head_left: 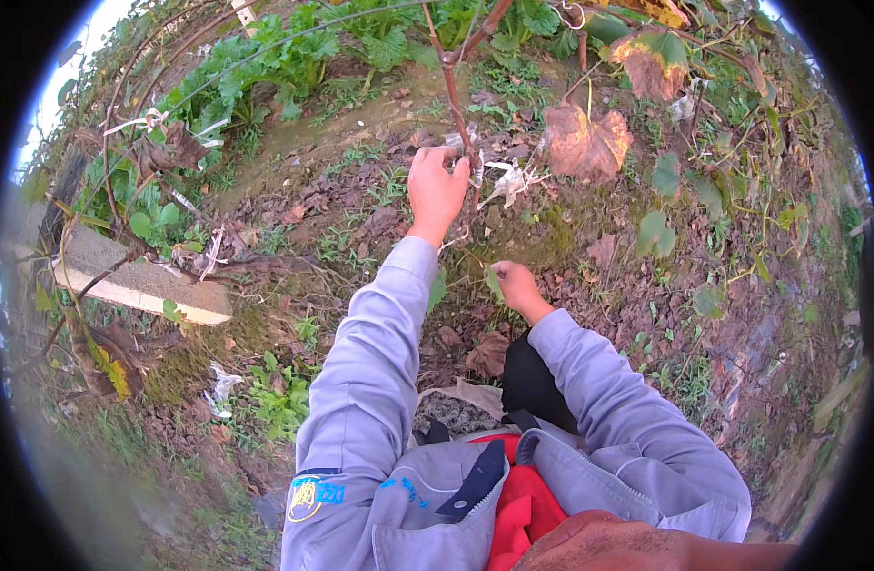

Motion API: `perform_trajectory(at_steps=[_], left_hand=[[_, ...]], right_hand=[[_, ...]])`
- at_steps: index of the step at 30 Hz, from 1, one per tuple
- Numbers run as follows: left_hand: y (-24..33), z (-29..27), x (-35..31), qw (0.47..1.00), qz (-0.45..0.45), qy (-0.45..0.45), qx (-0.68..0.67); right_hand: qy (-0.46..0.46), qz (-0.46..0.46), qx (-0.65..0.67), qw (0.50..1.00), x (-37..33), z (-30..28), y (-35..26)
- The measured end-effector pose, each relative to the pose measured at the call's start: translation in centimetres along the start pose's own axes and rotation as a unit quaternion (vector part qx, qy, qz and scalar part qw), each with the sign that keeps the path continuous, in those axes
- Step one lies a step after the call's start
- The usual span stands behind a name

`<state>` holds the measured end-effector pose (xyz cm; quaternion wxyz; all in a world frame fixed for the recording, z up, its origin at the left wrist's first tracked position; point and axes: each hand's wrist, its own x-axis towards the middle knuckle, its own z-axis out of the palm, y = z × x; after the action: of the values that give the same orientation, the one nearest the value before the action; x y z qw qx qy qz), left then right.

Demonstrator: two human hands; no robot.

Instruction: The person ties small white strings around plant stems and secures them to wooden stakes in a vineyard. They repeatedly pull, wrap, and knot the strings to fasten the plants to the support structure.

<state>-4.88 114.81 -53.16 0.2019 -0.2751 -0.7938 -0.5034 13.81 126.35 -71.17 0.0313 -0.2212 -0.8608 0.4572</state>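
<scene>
My left hand (437,193) reaches up to a thin brown vine stem (453,95), its thumb and fingers closed around it near a tied-on strip of whitish plastic (509,183). Lower and to the right, my right hand (520,289) is closed with the fingertips pressed together. A small green leaf (493,283) touches those fingertips; whether they hold it or something thinner is hidden. A large browned leaf (586,143) hangs just right of the stem, and another half-green dried leaf (652,65) hangs above it.
A pale concrete post (142,285) lies at the left beside a woody vine trunk (266,265). A wire (294,40) crosses the top left over leafy green plants (237,81). Vine shoots with leaves (656,234) hang on the right. Scraps of white plastic (221,388) lie on the leaf-strewn soil.
</scene>
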Motion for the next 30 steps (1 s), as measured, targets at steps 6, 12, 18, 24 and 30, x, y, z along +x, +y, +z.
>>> perform_trajectory(at_steps=[6, 12, 18, 24, 30], left_hand=[[1.1, 0.4, -0.1, 0.998, -0.019, 0.026, 0.055], [0.8, 0.7, -0.4, 0.998, 0.048, 0.024, 0.011], [-2.7, -3.4, 0.5, 0.833, -0.284, -0.193, -0.433], [0.3, -7.9, 3.3, 0.869, -0.204, -0.301, -0.335], [1.0, -12.7, 0.7, 0.852, -0.295, -0.403, -0.158]], right_hand=[[-0.008, 0.01, 0.023, 1.0, -0.1, -0.7, 0.2], [-0.012, 0.026, 0.034, 0.999, -0.3, -1.0, 0.2], [-0.011, 0.001, 0.018, 1.0, -0.2, -0.7, 0.6], [-0.029, -0.006, -0.041, 0.999, 0.3, -0.4, 0.4], [0.004, 0.01, 0.012, 1.0, 0.4, -0.5, 1.2]])
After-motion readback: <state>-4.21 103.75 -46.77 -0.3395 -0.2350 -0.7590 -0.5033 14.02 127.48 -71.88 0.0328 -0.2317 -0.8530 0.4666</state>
